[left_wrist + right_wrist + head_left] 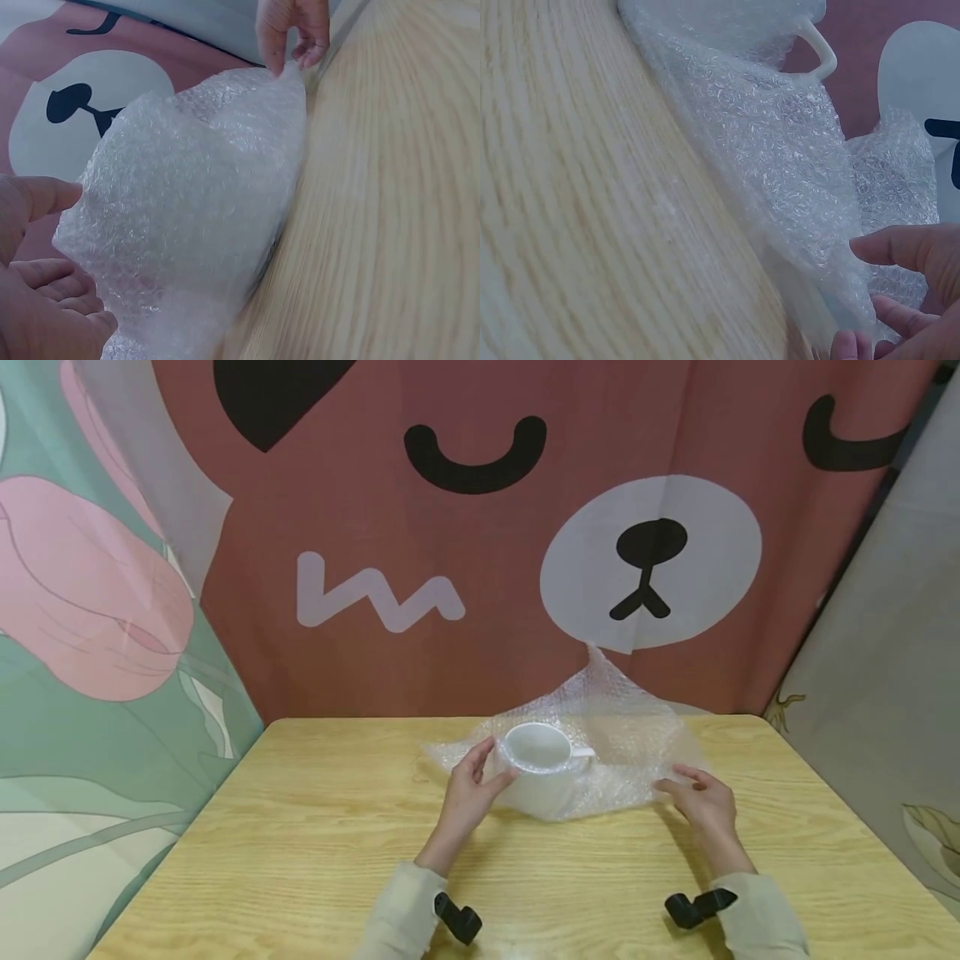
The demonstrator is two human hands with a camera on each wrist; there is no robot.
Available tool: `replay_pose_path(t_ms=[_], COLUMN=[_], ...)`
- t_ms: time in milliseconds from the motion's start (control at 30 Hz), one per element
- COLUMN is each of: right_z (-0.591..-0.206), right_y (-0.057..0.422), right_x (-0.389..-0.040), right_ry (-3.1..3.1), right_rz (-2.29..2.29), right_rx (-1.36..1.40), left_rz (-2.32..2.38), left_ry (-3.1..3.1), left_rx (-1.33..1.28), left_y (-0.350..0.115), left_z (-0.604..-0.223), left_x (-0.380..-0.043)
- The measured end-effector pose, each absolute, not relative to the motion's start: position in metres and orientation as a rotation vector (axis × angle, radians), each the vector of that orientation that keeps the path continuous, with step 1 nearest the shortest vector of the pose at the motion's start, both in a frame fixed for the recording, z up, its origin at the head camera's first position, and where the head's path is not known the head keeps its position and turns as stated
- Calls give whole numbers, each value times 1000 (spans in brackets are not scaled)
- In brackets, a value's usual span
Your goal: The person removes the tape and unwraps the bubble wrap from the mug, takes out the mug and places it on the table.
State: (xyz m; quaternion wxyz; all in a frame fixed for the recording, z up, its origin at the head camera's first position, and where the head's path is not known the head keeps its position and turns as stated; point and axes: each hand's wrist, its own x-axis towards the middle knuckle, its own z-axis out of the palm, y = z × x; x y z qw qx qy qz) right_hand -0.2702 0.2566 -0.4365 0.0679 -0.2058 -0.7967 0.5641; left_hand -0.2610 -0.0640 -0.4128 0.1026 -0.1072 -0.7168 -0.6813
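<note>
The mug (537, 752) stood on the desk (300, 852) within bubble wrap (618, 789). At its left, your left hand (468, 785) had fingers spread, probably for steadying it; at its right, your right hand (707, 808) pinched the bubble wrap's edge, seemingly for controlling this sheet.

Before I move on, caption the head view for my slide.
Left hand beside a white mug amid bubble wrap, right hand pinching the wrap's edge.

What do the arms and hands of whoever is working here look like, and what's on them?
They are a person's left hand and right hand, without gloves. The left sleeve and right sleeve are plain pale cream, reaching the wrists. A small black angular device sits at each cuff; I see no cables.
</note>
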Motion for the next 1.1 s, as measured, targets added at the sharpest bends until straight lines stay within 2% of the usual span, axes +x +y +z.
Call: replay_pose_path(t_ms=[667,1100], right_z=[-418,-396], right_y=[257,252], right_x=[-271,-270], right_ry=[-2285,-2342], right_rz=[1707,1617], right_rx=[-611,-487], left_rz=[-1859,-1537], left_ry=[-2247,-2356], left_rx=[-389,-441], left_y=[-87,-102], left_z=[-400,-391], left_x=[-267,-272])
